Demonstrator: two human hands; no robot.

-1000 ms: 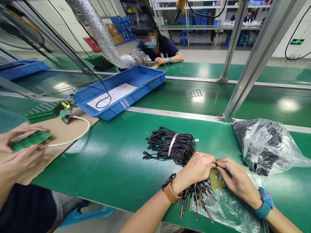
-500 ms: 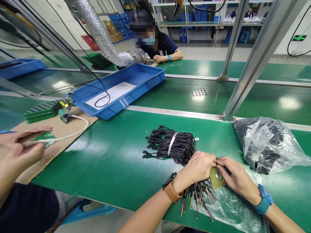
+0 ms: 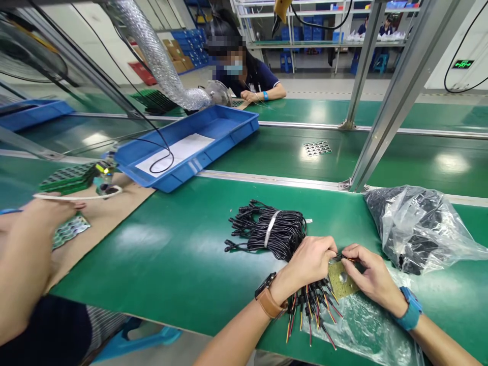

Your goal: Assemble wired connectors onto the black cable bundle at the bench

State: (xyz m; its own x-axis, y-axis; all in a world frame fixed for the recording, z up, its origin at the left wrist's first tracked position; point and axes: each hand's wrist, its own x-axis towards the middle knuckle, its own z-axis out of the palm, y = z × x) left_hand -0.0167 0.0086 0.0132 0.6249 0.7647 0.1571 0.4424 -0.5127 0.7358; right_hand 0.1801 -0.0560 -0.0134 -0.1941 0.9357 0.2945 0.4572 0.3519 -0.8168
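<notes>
A bundle of black cables [image 3: 284, 231], tied with a white band, lies on the green bench. Its stripped red, yellow and black wire ends [image 3: 312, 310] fan out toward me. My left hand [image 3: 314, 258], with a dark watch on a brown strap, rests over the bundle and pinches one black cable near its end. My right hand [image 3: 368, 267], wearing a blue wristband, pinches the thin wires of that same cable just to the right. Below the fingertips sits a yellowish flat piece with a round hole [image 3: 339, 287], partly covered. A clear plastic sheet [image 3: 369, 325] lies underneath.
At right stands a clear bag of black parts [image 3: 423, 229]. A blue tray [image 3: 224, 147] holds paper at the back left. A co-worker's hand [image 3: 46, 218] is beside circuit boards [image 3: 70, 231] at left. Metal posts [image 3: 400, 91] rise behind; a board panel [image 3: 317, 148] lies on the belt.
My hands have drawn slightly apart, and wire now shows between the fingertips. The co-worker's hand at left has lifted with the white cord. The board panel has shifted right along the belt.
</notes>
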